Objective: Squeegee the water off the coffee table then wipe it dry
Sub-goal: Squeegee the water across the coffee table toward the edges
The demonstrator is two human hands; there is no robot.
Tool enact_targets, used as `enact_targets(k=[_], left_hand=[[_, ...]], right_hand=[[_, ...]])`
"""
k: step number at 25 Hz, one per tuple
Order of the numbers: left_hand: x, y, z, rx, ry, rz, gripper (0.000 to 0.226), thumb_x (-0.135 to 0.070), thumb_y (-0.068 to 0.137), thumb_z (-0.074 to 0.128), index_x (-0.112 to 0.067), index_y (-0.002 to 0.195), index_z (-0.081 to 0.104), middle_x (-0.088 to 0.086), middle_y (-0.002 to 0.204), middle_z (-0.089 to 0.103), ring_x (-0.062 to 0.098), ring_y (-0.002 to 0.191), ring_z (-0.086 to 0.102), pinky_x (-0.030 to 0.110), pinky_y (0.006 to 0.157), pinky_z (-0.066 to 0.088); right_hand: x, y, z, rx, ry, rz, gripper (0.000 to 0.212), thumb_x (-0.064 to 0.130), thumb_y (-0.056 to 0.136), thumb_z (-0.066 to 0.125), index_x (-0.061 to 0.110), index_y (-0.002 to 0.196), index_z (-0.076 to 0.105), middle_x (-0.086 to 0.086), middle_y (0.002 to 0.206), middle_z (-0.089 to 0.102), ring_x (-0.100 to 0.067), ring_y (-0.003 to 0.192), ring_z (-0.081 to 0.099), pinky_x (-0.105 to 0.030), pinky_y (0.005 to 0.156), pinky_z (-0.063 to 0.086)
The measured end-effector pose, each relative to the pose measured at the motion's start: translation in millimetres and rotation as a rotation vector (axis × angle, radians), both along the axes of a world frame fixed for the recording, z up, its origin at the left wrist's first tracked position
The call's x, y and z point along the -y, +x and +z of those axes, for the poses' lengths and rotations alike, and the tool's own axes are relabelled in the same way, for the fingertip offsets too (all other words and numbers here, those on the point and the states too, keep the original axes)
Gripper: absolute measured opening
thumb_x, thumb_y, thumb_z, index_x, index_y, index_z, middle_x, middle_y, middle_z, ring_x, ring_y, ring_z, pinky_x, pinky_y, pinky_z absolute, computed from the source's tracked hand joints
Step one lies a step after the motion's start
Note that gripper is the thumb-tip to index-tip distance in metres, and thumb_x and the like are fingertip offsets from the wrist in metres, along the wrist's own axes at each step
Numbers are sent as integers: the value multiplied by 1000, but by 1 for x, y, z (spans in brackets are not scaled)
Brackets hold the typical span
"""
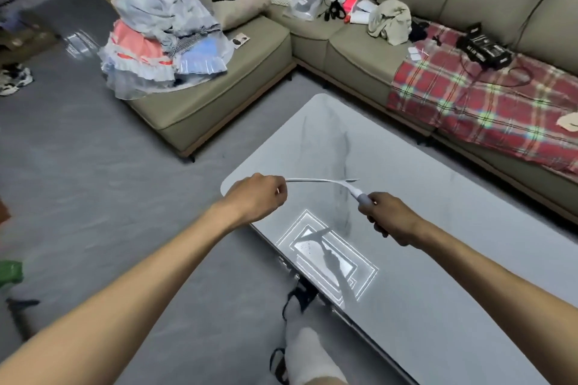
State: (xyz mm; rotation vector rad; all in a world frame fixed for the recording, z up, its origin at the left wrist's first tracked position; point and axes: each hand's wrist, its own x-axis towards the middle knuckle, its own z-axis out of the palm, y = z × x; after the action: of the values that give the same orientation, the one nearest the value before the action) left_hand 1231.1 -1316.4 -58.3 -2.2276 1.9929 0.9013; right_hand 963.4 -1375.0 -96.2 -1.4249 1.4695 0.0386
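The right hand (386,217) grips the squeegee (322,181) handle over the table (438,228); the left hand (255,194) pinches the blade's nine o'clock end. Blade runs nine to three, handle toward five.

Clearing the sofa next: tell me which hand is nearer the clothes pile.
Left. The left hand, pinching the squeegee blade's tip, is at the table's left edge, toward the clothes pile; the right hand grips the handle farther right.

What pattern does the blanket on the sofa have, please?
The fabric blanket is red plaid; head view.
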Motion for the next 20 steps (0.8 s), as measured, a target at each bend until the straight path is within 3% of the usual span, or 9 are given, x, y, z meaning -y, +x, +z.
enact_targets(k=[3,7,9,11,14,17,20], left_hand=[[54,27,-41,-10,49,26,17,-34,90,43,-32,95,59,-8,98,66,21,94,60,34,76,48],[130,75,-91,-62,164,49,30,-36,91,49,-29,120,55,-6,120,60,19,104,56,32,84,45],[171,96,-131,-76,179,72,41,-34,92,51,-26,131,48,-1,126,57,20,105,55,31,83,44],[214,113,-190,-61,206,73,49,-30,92,52,-21,139,41,6,131,55,24,111,54,31,86,44],[281,127,-297,-12,308,27,60,-25,93,52,-11,146,30,12,147,38,29,134,39,37,107,36],[338,138,-377,66,282,-29,65,-25,91,55,-5,145,26,20,154,21,34,142,24,40,115,24],[389,144,-427,99,205,-62,79,-30,87,57,-5,149,14,25,157,5,38,146,5,43,120,8]], right_hand=[[48,29,-36,-1,127,6,25,28,97,46,9,80,47,-6,74,52,-18,48,46,-20,39,31],[108,63,-62,-27,82,-121,18,22,94,48,6,100,52,-10,87,61,-18,52,49,-24,44,38],[135,77,-81,-35,17,-215,22,23,95,48,13,114,49,-12,90,63,-20,55,49,-24,43,40],[157,92,-119,-78,-23,-231,34,26,97,46,26,131,40,-17,93,64,-27,63,51,-32,55,46],[195,118,-198,-183,-80,-251,38,27,100,42,25,138,36,-19,89,62,-30,69,52,-37,65,46],[265,146,-250,-245,-207,-264,42,22,99,42,21,141,34,-19,88,62,-36,74,56,-36,67,45],[363,174,-289,-289,-345,-239,45,18,96,39,19,140,32,-21,96,59,-41,83,55,-42,71,48]])
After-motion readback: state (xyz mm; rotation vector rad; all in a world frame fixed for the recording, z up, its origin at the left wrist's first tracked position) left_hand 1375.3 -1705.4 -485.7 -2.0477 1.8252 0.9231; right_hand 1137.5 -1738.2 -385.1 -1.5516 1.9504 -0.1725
